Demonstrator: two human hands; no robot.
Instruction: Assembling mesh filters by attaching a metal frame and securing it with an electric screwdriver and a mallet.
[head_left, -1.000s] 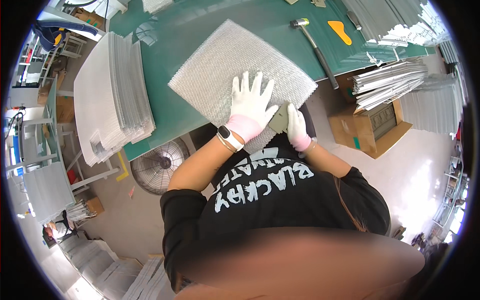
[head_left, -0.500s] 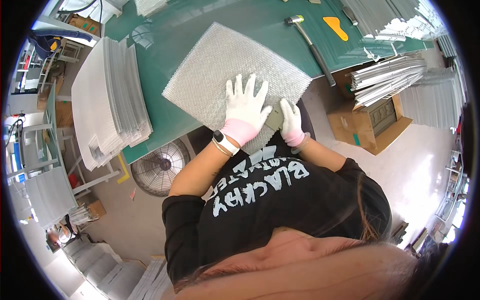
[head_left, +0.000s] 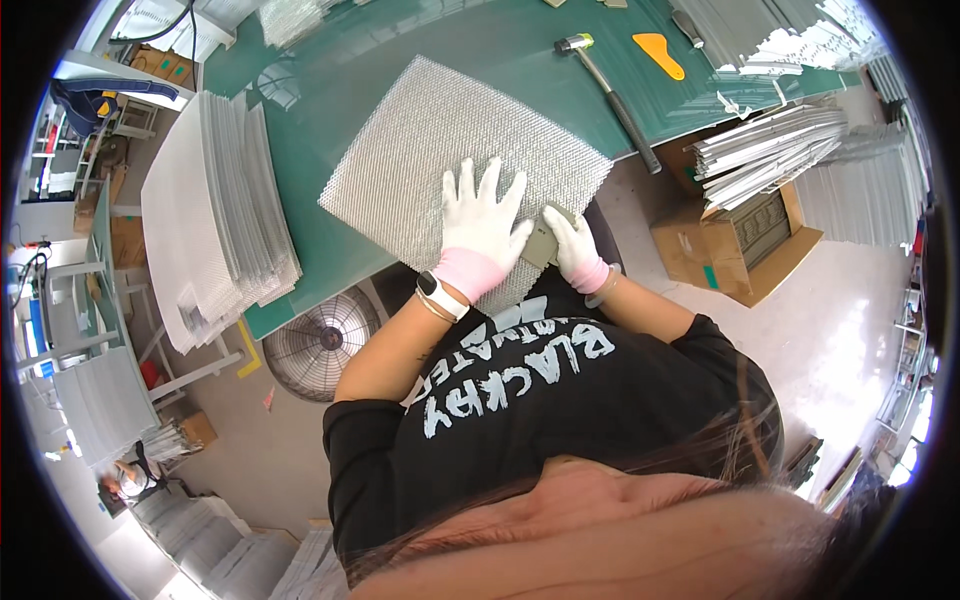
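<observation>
A silvery sheet of fine mesh (head_left: pixel 400 150) lies askew on the green table, its near corner reaching past the table edge toward my body. My left hand (head_left: pixel 482 228), in a white glove with a pink cuff, is spread flat on the sheet with fingers apart. In my right hand (head_left: pixel 577 250), gloved the same way, is a small flat grey-green square pad (head_left: pixel 541 244) at the sheet's near right edge. The right fingers grip the pad's right side. My left thumb points toward the pad; whether it touches cannot be told.
A tall stack of mesh sheets (head_left: pixel 215 210) stands at the table's left. Beyond the sheet lie a hammer (head_left: pixel 612 100) and a yellow scraper (head_left: pixel 660 57). On the right is an open cardboard box (head_left: pixel 705 258) with metal strips (head_left: pixel 765 150) above it. A floor fan (head_left: pixel 325 345) stands below the table.
The whole view has shifted slightly. My right fingers have tilted a little to the left over the pad. My left hand keeps its place on the sheet.
</observation>
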